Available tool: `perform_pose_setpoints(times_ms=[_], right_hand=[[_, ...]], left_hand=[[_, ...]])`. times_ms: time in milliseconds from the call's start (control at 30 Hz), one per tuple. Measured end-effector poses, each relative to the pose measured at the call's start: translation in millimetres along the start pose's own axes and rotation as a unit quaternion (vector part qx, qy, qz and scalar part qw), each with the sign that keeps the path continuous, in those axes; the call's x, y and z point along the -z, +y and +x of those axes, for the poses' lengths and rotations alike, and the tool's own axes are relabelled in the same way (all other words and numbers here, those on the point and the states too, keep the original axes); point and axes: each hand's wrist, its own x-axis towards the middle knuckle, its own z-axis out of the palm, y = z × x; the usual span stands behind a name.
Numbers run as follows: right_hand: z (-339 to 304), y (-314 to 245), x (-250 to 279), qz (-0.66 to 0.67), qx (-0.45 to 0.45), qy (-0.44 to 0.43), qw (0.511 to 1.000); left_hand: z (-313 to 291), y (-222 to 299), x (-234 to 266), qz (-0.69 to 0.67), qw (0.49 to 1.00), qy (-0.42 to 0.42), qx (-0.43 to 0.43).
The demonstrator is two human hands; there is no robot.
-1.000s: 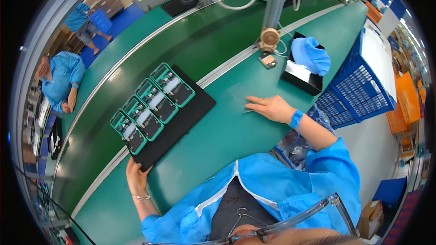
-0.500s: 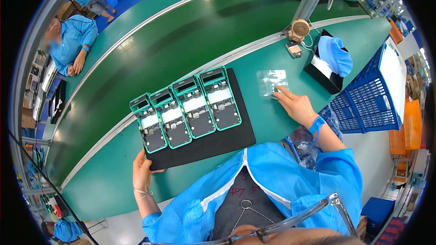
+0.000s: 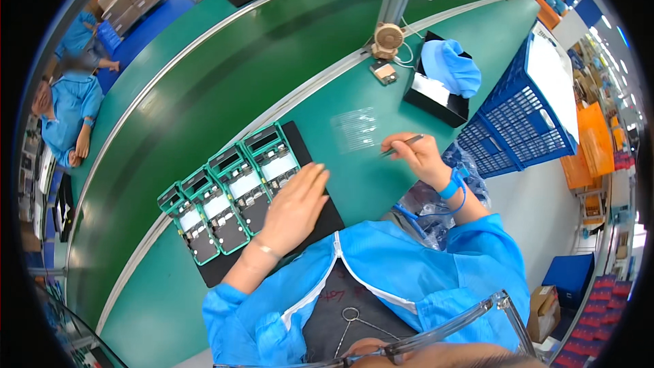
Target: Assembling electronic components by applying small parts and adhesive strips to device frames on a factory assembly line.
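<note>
Several green-framed electronic device housings (image 3: 243,184) lie in a row on a black mat (image 3: 325,220). My left hand (image 3: 294,208) reaches over the rightmost housing, its fingers stretched out, holding nothing; it covers the lower part of that unit. Whether the fingertips touch it I cannot tell. In my right hand (image 3: 424,158) a slim dark tool, apparently tweezers (image 3: 413,140), is pinched between the fingers. This hand is just right of a clear sheet with pale strips (image 3: 355,129) lying on the green table. A blue band circles my right wrist.
Beyond the sheet stand a small tan fan (image 3: 388,37) and a black box (image 3: 436,105) with a blue cloth cap (image 3: 451,68). A blue crate (image 3: 518,123) is at the right, above crumpled clear plastic (image 3: 436,221). A co-worker (image 3: 71,112) sits across the green belt (image 3: 204,95).
My left hand has left the mat's near-left corner and moved rightward over the rightmost housing. My right hand has drawn off the clear sheet, and the tool now shows. The whole view has turned.
</note>
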Motion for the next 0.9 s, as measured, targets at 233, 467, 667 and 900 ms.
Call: perform_pose_setpoints(times_ms=[233, 467, 667, 900], right_hand=[[-14.3, 7.4, -6.4, -0.108, 0.118, 0.051, 0.986], [-40.4, 14.4, -12.7, -0.051, 0.112, -0.043, 0.991], [-44.4, 18.8, -23.6, -0.095, 0.207, -0.054, 0.972], [-45.3, 22.5, -29.6, -0.107, 0.219, -0.070, 0.967]], left_hand=[[72.9, -30.7, -68.3, 0.160, 0.981, -0.101, -0.039], [42.9, -9.3, -65.3, 0.180, 0.972, -0.148, -0.025], [19.4, -8.3, -59.2, 0.149, 0.984, -0.079, -0.052], [12.9, -2.8, -54.1, 0.132, 0.984, -0.105, -0.063]])
